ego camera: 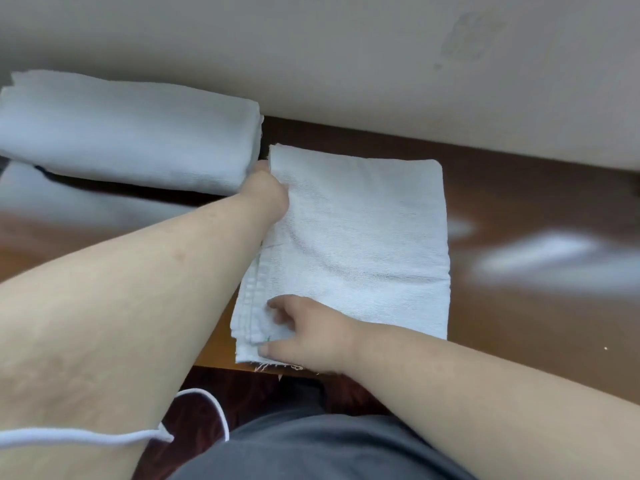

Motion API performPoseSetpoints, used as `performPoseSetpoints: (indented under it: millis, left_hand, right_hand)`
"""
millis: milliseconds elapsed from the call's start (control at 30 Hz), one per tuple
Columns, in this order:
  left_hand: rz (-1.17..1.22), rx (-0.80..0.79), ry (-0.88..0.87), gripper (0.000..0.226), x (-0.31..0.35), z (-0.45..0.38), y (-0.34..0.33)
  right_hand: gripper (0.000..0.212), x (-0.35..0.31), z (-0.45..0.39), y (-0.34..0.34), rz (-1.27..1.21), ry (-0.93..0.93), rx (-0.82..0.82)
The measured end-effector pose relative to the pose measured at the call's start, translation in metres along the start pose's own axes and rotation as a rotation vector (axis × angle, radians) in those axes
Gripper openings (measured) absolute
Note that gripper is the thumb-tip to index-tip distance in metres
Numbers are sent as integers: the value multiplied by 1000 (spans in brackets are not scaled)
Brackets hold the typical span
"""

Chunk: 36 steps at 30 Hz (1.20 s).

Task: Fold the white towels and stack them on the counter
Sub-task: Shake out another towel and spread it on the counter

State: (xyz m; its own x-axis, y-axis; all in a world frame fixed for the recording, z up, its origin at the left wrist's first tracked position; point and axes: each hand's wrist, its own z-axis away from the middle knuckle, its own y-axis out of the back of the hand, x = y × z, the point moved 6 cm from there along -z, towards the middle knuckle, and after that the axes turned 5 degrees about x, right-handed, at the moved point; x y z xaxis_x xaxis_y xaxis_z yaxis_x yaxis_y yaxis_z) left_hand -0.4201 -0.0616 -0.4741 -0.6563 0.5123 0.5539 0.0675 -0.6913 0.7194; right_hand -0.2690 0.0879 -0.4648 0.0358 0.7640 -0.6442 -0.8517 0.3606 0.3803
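A folded white towel point(363, 244) lies flat on the brown counter point(519, 209), its layered edges facing left. My left hand point(266, 192) grips the towel's far left corner, fingers tucked under the cloth. My right hand point(308, 330) pinches the near left corner, where the stacked layers show. A stack of folded white towels point(131, 133) rests at the far left of the counter, close beside my left hand.
A beige wall point(346, 57) rises right behind the counter. The counter's front edge runs just below my right hand. A white cord point(104, 436) hangs near my body, above grey clothing. Bright glare patches lie on the counter to the right.
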Motion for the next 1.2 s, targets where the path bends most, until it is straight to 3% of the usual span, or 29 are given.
performPoseSetpoints:
  millis: [67,133,200,267,333,400,533,767,1000,1067,1133,1200]
  left_hand:
    - [27,21,-58,69,3,7,-3]
    - [-130,113,-159,76,8,25,-3]
    - [-239,189,-365,54,19,55,-8]
    - [-274,9,-456,23,25,87,-27]
    - [-395,-236,-453,20,20,118,-57]
    - [-507,-366,-434,38,13,142,-79]
    - [-657,-332,-401,61,18,160,-92]
    - [-894,-347,-461,68,47,170,-117]
    - [-714,-395,-597,61,43,171,-137]
    - [-586,-283,-648,52,46,160,-127]
    - [-395,-52,-546,49,47,137,-105]
    - [-210,90,-266,59,35,110,-85]
  right_hand:
    - [65,2,1,14,-46,7,-66]
    - [45,6,1,54,-117,51,84]
    - [37,19,-2,113,-16,85,423]
    - [42,37,-6,164,228,69,599]
    - [51,66,-16,187,512,-18,487]
    - [57,90,-18,190,670,-58,366]
    - [60,112,-9,192,651,-60,429]
    - [53,172,55,186,618,-212,500]
    - [51,217,102,149,437,-251,437]
    - [38,220,103,161,314,-247,456]
    - [30,220,102,195,150,-219,642]
    - [27,223,102,232,-19,-183,859]
